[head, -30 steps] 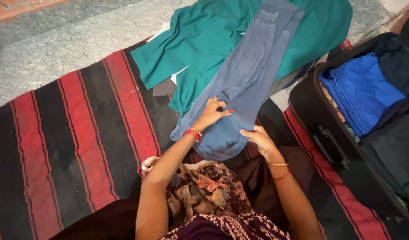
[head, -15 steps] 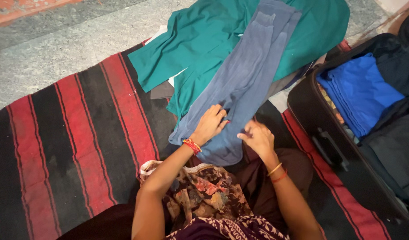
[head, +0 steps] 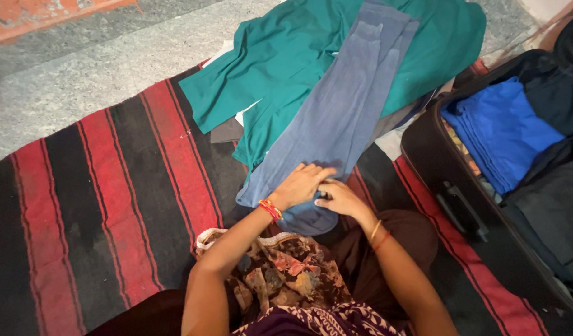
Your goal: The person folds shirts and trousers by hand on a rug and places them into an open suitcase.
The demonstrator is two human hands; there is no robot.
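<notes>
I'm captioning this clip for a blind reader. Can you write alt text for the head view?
Both hands, left hand and right hand, press on the near end of a long grey-blue garment lying over a green garment on a red-and-black striped mat. An open suitcase sits at right.

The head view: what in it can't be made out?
- Suitcase: cut off by the right edge; its depths are dark.
- Green garment: partly covered by the long grey-blue cloth.
- Left hand and right hand: the cloth's edge under them is hidden.
</notes>
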